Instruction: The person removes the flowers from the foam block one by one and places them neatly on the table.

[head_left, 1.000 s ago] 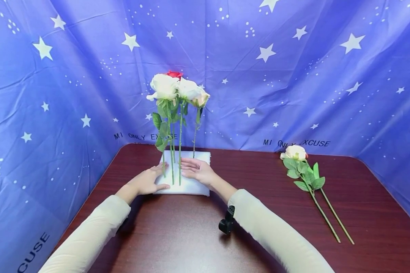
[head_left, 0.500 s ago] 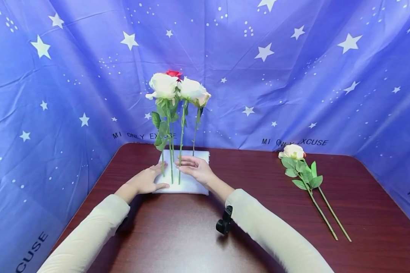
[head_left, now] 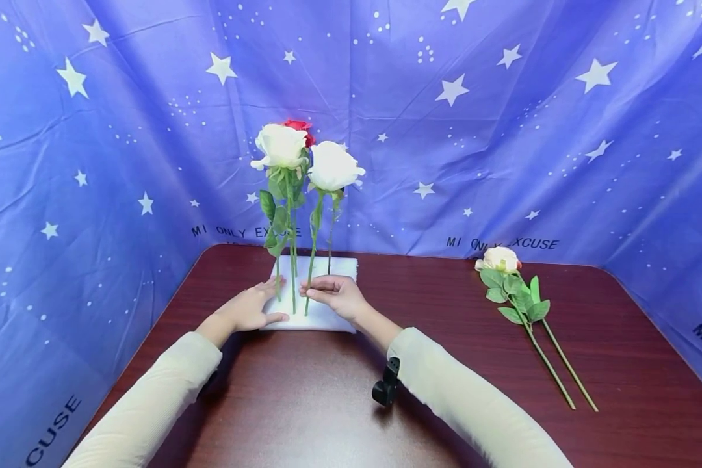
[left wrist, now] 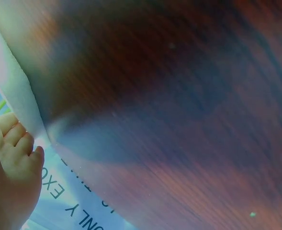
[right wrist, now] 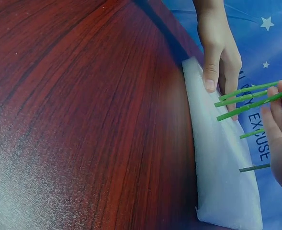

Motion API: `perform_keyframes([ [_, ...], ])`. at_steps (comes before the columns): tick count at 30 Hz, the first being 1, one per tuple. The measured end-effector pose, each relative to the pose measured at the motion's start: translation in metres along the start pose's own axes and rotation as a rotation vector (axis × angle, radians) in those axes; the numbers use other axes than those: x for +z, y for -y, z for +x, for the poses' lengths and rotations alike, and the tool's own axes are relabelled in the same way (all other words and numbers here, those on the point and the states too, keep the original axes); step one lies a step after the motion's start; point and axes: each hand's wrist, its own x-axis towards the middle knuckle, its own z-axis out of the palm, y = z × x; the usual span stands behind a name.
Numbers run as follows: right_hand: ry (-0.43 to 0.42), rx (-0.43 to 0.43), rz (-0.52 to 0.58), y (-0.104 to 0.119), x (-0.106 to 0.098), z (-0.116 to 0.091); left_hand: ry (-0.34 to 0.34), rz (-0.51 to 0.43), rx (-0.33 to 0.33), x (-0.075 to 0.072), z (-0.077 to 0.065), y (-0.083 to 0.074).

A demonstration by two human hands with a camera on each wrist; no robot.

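Note:
Several artificial roses stand with their stems in a white foam block (head_left: 333,318). My left hand (head_left: 247,309) lies spread on the block's left side, thumb near the front edge; the right wrist view shows the same left hand (right wrist: 221,52) on the foam. With thumb and fingers, my right hand (head_left: 342,298) pinches the lower stem of a white rose (head_left: 335,166), which leans right. Left of it are another white rose (head_left: 281,147) and a red rose (head_left: 300,127) partly behind. A rose with a dark stem (head_left: 330,242) stands at the back right, its bloom mostly hidden.
Two more roses lie on the dark red wooden table (head_left: 444,364) at the right, a cream rose (head_left: 499,259) covering most of a reddish bloom. A black wrist camera (head_left: 386,383) hangs under the right sleeve. A blue star-printed cloth (head_left: 398,84) surrounds the table.
My right hand's fingers have gone from nearly straight beside the stem to pinching it. The white rose's bloom has tipped right, covering the pale rose behind. My left hand has stayed put.

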Motion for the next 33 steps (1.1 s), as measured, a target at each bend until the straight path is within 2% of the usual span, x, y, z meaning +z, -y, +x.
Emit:
perform_keyframes([
  [6,-0.003,-0.006,-0.013,0.0001,0.0013,-0.0012,0.001,0.002,0.002,0.0022,0.0017,0.0016],
  [10,-0.036,0.011,0.000,-0.0014,0.0002,-0.0008,0.002,0.004,0.003,0.0012,0.0020,0.0004],
  [18,-0.144,0.047,0.159,-0.0030,-0.0035,-0.0014,0.010,0.014,-0.008,-0.0011,0.0010,-0.0021],
  [24,-0.195,0.047,0.245,-0.0047,-0.0026,-0.0007,-0.010,0.022,0.011,-0.0027,-0.0016,-0.0030],
  [33,-0.249,0.028,0.283,-0.0089,-0.0023,-0.0011,-0.002,0.016,0.003,-0.0005,-0.0012,-0.0035],
])
